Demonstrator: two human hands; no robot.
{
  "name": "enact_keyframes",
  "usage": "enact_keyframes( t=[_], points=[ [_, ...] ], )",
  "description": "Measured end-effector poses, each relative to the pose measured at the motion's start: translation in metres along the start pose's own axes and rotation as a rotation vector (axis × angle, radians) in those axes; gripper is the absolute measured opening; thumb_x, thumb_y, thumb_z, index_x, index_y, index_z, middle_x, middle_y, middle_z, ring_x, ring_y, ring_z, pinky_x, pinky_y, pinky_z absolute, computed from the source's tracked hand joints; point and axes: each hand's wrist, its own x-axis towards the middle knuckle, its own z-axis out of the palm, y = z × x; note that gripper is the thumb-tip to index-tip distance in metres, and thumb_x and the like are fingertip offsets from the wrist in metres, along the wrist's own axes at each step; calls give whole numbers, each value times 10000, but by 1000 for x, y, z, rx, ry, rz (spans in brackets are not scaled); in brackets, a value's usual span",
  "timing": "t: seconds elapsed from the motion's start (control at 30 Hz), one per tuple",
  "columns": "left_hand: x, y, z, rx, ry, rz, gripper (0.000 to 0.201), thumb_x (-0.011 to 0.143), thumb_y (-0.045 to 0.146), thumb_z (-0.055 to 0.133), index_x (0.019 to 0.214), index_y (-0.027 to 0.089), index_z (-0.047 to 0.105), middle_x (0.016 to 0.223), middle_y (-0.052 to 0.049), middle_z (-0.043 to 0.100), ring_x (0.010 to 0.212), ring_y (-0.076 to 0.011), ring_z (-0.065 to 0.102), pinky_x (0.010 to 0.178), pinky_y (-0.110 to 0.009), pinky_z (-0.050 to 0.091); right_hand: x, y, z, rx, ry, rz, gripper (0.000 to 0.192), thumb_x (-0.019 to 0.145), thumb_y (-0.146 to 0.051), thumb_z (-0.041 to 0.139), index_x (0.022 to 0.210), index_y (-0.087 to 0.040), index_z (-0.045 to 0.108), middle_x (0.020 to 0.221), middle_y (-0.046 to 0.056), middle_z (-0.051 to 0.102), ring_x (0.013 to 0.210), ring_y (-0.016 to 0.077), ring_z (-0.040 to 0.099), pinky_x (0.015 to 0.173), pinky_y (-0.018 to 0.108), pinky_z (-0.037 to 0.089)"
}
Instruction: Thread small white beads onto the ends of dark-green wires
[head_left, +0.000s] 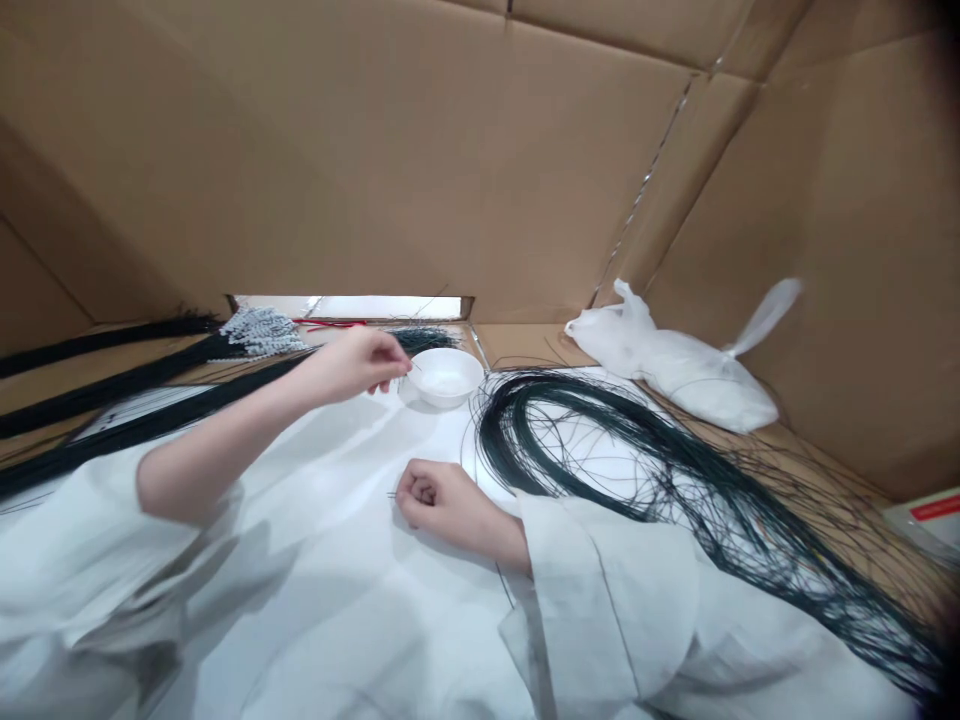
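- Over the near rim of the white bowl, the left grip has thumb and fingers together on a thin dark piece; a fingertip pinch seems apt for something so slight.
- Lower, on the white table, the right grip is curled closed around dark strand ends that poke out past the fingers, probably so that they stay bunched; how many it holds I cannot tell.
- The bowl stands just beyond both hands, apparently for a short reach; its contents are too pale to make out.
- Right of the bowl lies a loose coil of dark strands, looped perhaps to keep its length manageable beside the right forearm.
- On the left, straight dark bundles lie side by side, one near a cluster of white tips, seemingly kept apart from the coil.
- A knotted plastic bag rests against the cardboard wall, out of the hands' way.
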Motion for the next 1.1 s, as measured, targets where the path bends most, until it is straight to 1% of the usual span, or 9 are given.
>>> enact_keyframes(
  t=[0.07,0.17,0.3,0.47,0.63,0.87,0.93,1.03,1.1],
  points=[
    [-21,-8,9,79,-3,-65,166,721,293,515,751,158,608,535,8,598,486,-115,541,501,-216,390,0,0,0,5,5,4,67,735,-155,464,703,-150,523,627,-3,562,558,83,476,508,182,336],
    [-38,-25,29,161,56,-91,119,708,255,496,713,166,574,601,-4,617,536,-135,553,517,-222,383,1,2,0,25,6,-3,66,748,-169,471,715,-149,524,610,-8,555,552,85,478,504,183,333],
    [-43,-43,51,163,81,-68,93,713,226,468,690,177,544,613,-10,601,558,-149,536,517,-231,368,1,3,1,43,2,-2,68,758,-174,465,728,-152,522,608,-11,554,551,84,479,507,183,339],
    [-45,-53,62,140,113,-40,117,747,225,436,724,177,540,702,-29,602,619,-158,537,559,-243,378,1,4,1,27,-6,13,61,758,-171,470,739,-154,525,608,-11,551,558,87,483,513,187,345],
    [-47,-54,66,127,154,-38,119,757,217,433,750,174,543,782,-46,597,678,-171,541,623,-264,390,1,6,1,42,-14,22,50,758,-169,473,735,-157,515,611,-10,553,568,90,496,523,188,359],
    [-47,-54,67,77,189,-38,118,753,212,453,763,170,563,784,-34,603,635,-150,526,621,-255,390,1,6,1,42,-24,37,54,758,-166,474,737,-153,522,616,-5,558,566,90,507,521,185,369],
    [-46,-51,59,61,252,-50,127,763,219,452,808,174,561,812,-24,608,620,-138,518,616,-250,388,1,6,1,49,-22,30,59,755,-166,478,735,-150,532,619,-3,560,567,90,511,522,184,373],
    [-49,-41,42,-33,445,-84,149,785,261,453,867,180,547,822,-10,600,599,-125,504,592,-242,378,2,6,1,93,-32,36,74,751,-170,488,735,-142,554,607,0,558,558,92,519,520,186,381],
    [-60,-32,36,-130,544,-105,179,807,307,442,898,183,534,799,-8,581,605,-124,496,568,-233,370,2,6,0,150,-50,60,95,757,-180,489,752,-133,572,583,-1,550,539,91,522,518,188,390]
  ],
)
